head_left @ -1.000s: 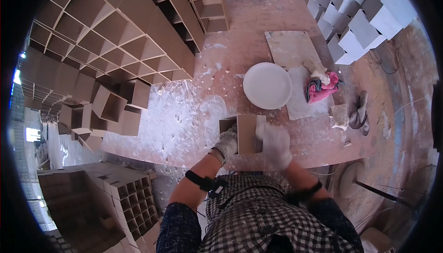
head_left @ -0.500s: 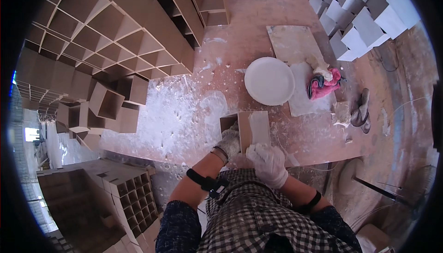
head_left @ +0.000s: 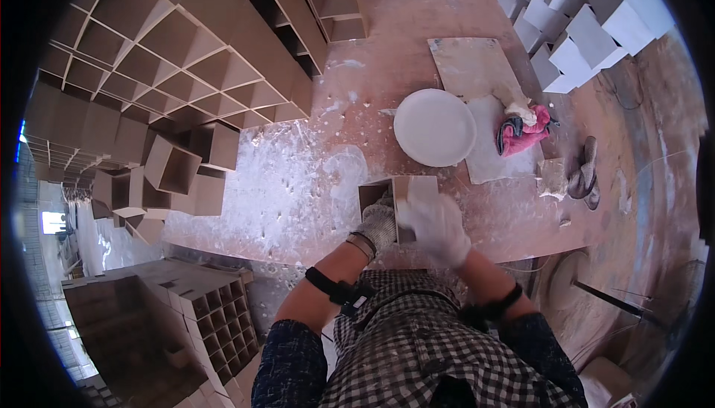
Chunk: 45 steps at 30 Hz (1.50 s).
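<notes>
Head view: I judge the open box (head_left: 403,189), seven o'clock of the white disc (head_left: 435,127), light and stiff, thin walls dentable. Left hand (head_left: 378,227), curled, grips it from inside, a sound hold; right hand (head_left: 441,231) blurs, openness unclear.

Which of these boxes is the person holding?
The open box at centre, the left hand partly inside it; no hand touches the brown boxes at left or the white boxes at upper right.
</notes>
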Motion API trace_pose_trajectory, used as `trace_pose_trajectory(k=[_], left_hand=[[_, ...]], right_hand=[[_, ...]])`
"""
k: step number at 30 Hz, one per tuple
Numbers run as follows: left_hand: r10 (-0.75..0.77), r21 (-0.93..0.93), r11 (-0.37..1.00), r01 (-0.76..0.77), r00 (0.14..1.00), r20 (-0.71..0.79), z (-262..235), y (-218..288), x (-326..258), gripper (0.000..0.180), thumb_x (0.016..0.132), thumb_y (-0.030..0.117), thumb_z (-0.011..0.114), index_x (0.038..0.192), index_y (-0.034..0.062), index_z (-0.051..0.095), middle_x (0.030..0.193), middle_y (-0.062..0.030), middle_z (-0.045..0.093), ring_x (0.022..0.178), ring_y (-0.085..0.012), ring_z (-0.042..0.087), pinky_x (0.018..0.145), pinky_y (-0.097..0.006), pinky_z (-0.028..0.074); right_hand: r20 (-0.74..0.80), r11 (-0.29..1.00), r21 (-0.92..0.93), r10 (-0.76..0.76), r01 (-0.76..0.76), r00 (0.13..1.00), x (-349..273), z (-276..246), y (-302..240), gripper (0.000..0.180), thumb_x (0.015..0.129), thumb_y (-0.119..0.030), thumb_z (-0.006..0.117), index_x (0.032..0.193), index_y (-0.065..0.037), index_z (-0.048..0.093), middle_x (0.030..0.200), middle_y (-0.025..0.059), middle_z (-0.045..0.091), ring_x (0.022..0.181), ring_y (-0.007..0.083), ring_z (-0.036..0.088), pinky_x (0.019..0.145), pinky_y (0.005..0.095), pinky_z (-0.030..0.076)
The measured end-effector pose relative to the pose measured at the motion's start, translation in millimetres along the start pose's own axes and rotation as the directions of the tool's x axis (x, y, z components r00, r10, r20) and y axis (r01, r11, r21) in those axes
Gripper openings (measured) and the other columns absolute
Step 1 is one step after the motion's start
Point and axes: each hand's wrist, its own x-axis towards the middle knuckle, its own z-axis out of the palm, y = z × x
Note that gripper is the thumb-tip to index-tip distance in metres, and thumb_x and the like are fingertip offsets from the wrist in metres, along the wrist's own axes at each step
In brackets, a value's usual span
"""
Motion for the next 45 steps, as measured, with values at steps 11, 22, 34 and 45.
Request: trace_pose_trajectory(k=[11, 22, 34, 45], left_hand=[[0.026, -0.243, 0.969, -0.045, 0.996, -0.083, 28, -27, -1, 0.053, 0.087, 0.041, 0.052, 0.130, 0.0103, 0.046, 0.127, -0.0145, 0.052, 0.120, -0.0280, 0.048, 0.098, -0.037, 0.040], [-0.033, -0.104, 0.994, 0.039, 0.997, 0.064, 0, -7, 1, 0.063, 0.081, 0.045, 0.058, 0.132, 0.0083, 0.046, 0.137, -0.0162, 0.043, 0.126, -0.0292, 0.042, 0.100, -0.038, 0.039], [-0.045, 0.115, 0.993, 0.038, 0.997, 0.056, 7, -7, 2, 0.045, 0.089, 0.040, 0.050, 0.126, 0.0133, 0.050, 0.121, -0.0150, 0.056, 0.112, -0.0287, 0.054, 0.089, -0.041, 0.046], [-0.030, -0.354, 0.933, 0.069, 0.993, 0.113, 43, -50, 14, 0.051, 0.087, 0.037, 0.054, 0.130, 0.0093, 0.047, 0.131, -0.0167, 0.048, 0.121, -0.0275, 0.048, 0.094, -0.037, 0.043]], right_hand=[[0.048, 0.986, 0.168, -0.012, 0.004, 0.999, -14, -1, -26, 0.015, 0.074, -0.014, 0.055, 0.089, -0.011, 0.058, 0.075, 0.0048, 0.053, 0.064, 0.0248, 0.055, 0.052, 0.0371, 0.043], [0.071, 0.939, 0.319, 0.109, -0.126, 0.992, -38, 1, -39, 0.022, 0.070, -0.013, 0.059, 0.092, -0.014, 0.062, 0.082, 0.0036, 0.060, 0.070, 0.0250, 0.058, 0.062, 0.0400, 0.044], [-0.229, 0.368, 0.919, 0.793, -0.144, 0.564, 19, 18, 81, 0.016, 0.091, -0.010, 0.048, 0.093, -0.005, 0.063, 0.088, 0.0079, 0.060, 0.082, 0.0193, 0.060, 0.075, 0.0301, 0.049], [0.181, 0.215, 0.893, 0.635, -0.396, 0.751, 3, 5, 43, 0.016, 0.089, -0.009, 0.054, 0.082, 0.001, 0.064, 0.077, 0.0020, 0.063, 0.078, 0.0108, 0.059, 0.072, 0.0263, 0.046]])
